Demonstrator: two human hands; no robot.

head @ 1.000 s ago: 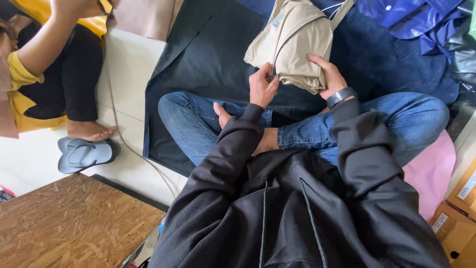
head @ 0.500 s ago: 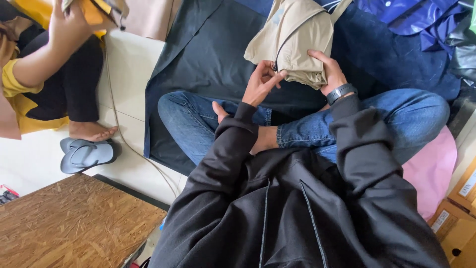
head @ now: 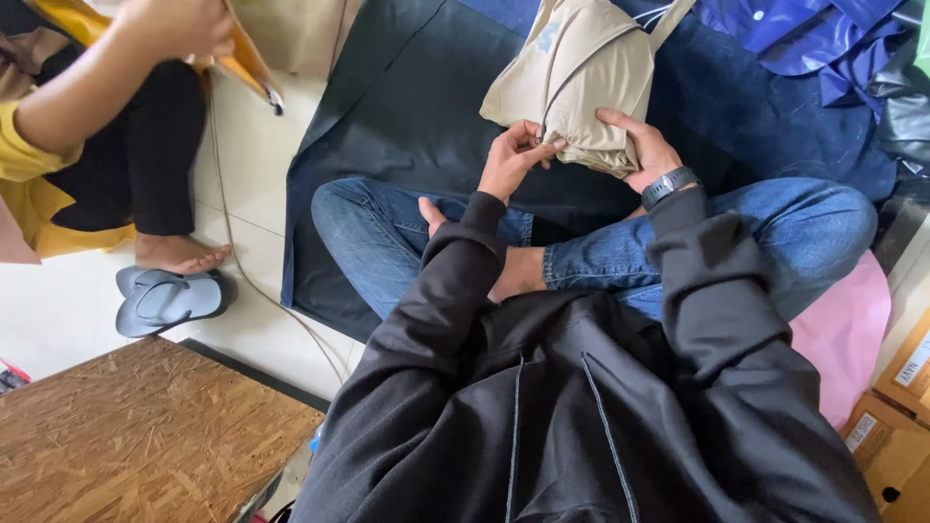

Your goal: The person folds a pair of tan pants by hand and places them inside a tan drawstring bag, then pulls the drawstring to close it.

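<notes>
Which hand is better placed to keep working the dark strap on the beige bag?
Left, probably. The left hand has its fingertips right at the dark strap; the right hand is wrapped around the beige bag, holding its lower end.

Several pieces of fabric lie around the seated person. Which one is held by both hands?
The beige folded fabric: the left hand and the right hand grip its lower edge. The black sheet and blue fabric lie untouched.

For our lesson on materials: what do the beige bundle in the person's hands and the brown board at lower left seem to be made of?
Beige bundle: looks like thin woven cloth, matte, since it folds and creases softly under the left hand and right hand. Brown board: probably pressed wood-chip board, unfinished, with flat flakes showing across its surface.
</notes>
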